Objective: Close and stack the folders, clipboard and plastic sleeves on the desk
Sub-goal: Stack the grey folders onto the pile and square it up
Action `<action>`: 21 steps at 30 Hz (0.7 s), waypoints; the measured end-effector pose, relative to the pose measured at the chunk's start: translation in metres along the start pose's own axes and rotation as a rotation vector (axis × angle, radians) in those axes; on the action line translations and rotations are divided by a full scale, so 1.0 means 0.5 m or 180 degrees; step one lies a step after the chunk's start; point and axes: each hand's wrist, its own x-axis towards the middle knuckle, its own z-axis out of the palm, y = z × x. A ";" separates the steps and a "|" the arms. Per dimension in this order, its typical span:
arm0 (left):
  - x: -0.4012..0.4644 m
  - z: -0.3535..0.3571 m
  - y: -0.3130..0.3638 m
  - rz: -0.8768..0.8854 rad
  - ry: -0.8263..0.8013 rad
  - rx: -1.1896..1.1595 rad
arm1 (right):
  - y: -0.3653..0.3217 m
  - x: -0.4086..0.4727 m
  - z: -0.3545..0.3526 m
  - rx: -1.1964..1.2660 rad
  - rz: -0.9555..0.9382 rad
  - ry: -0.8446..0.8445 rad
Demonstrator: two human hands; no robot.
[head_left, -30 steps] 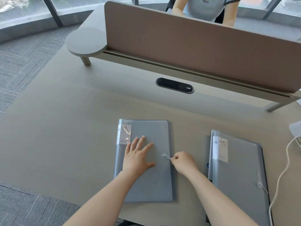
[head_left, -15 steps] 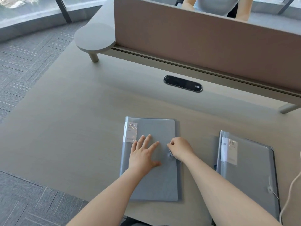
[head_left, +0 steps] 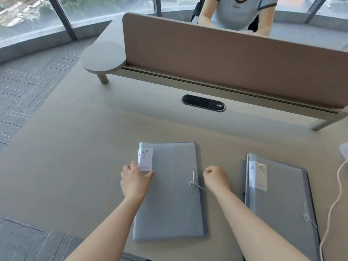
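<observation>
A closed grey folder [head_left: 169, 204] with a white "20 pockets" label [head_left: 145, 159] lies flat on the desk in front of me. Its elastic cord runs to the button [head_left: 191, 183] near the right edge. My left hand [head_left: 134, 181] grips the folder's left edge, thumb on top just below the label. My right hand [head_left: 215, 178] is a closed fist on the desk beside the folder's right edge, with nothing visible in it. A second grey folder [head_left: 278, 200] of the same kind lies to the right, on top of a darker sheet.
A brown divider panel [head_left: 226, 59] on a raised shelf crosses the back of the desk, with a person seated behind it. A black cable port [head_left: 203, 103] sits mid-desk. A white cable [head_left: 331, 204] trails along the right edge. The desk's front edge is close to me.
My left hand slid from flat on the cover to the folder's left edge. My right hand let go of the cord and moved off the folder to its right side.
</observation>
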 end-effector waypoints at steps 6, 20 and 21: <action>0.019 -0.008 -0.011 -0.0741 -0.0619 -0.1351 | -0.013 -0.003 0.004 0.0579 0.0252 -0.0215; -0.023 -0.091 0.062 -0.0416 -0.0966 -0.3012 | 0.028 -0.038 -0.010 0.1905 0.0247 -0.0344; -0.026 -0.097 0.076 -0.0379 -0.0968 -0.3060 | 0.028 -0.041 -0.019 0.1971 0.0223 -0.0305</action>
